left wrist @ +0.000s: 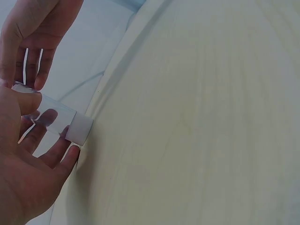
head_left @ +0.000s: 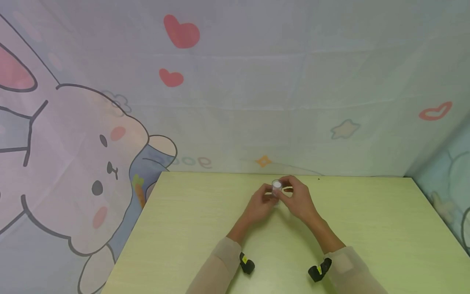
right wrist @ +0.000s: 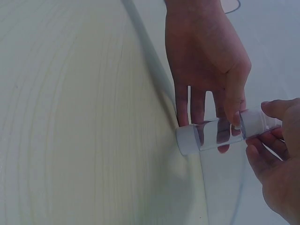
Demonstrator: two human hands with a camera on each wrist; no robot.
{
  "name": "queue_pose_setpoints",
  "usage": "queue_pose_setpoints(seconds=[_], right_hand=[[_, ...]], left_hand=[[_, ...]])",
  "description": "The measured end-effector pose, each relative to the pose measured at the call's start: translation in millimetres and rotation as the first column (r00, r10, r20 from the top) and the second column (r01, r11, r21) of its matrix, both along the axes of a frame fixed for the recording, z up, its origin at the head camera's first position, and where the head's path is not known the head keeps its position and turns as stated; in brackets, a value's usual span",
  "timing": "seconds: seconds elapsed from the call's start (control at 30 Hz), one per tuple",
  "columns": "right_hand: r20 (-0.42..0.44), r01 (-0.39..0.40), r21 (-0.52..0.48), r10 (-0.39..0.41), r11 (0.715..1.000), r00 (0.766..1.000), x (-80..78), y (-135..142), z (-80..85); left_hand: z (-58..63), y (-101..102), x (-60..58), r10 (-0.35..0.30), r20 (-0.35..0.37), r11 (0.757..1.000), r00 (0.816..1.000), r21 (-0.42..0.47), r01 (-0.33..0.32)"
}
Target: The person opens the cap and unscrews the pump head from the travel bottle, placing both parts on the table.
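A small clear cylindrical bottle (head_left: 277, 186) stands nearly upright between both hands, close over the far part of the table. My left hand (head_left: 258, 207) grips its transparent body, with the thumb on one side and the fingers behind. Its white base (left wrist: 79, 129) points toward the tabletop in the left wrist view. At the top end, my right hand (head_left: 299, 199) pinches the clear cap, with a white collar (right wrist: 251, 123) showing just below in the right wrist view. The fingers partly cover both the body and the cap.
The pale wooden-looking table (head_left: 191, 220) ends at a back edge just beyond the hands. Behind it hangs a printed cloth (head_left: 249, 94) with hearts and a rabbit. Black wrist cameras (head_left: 247, 264) sit on both sleeves.
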State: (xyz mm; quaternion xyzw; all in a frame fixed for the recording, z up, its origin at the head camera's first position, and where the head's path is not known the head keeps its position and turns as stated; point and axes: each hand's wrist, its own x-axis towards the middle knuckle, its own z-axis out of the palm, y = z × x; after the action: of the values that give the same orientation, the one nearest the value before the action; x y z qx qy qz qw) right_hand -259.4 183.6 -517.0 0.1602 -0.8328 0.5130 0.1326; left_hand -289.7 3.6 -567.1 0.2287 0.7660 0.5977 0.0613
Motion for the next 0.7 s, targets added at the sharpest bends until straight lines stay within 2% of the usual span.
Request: queue_pose_setpoints(seconds=[0.3, 0.7], right_hand=[[-0.006, 0.008, 0.010, -0.007, 1.000, 1.000, 1.1, 1.4, 1.0], [-0.019, 0.006, 0.000, -0.006, 1.000, 1.000, 2.9, 0.7, 7.0]], left_hand=[[1.9, -0.5, 0.4, -0.006, 0.015, 1.000, 1.000, -0.021, 0.006], [3.2, -2.1, 1.2, 0.018, 0.018, 0.997, 1.000, -0.075, -0.016]])
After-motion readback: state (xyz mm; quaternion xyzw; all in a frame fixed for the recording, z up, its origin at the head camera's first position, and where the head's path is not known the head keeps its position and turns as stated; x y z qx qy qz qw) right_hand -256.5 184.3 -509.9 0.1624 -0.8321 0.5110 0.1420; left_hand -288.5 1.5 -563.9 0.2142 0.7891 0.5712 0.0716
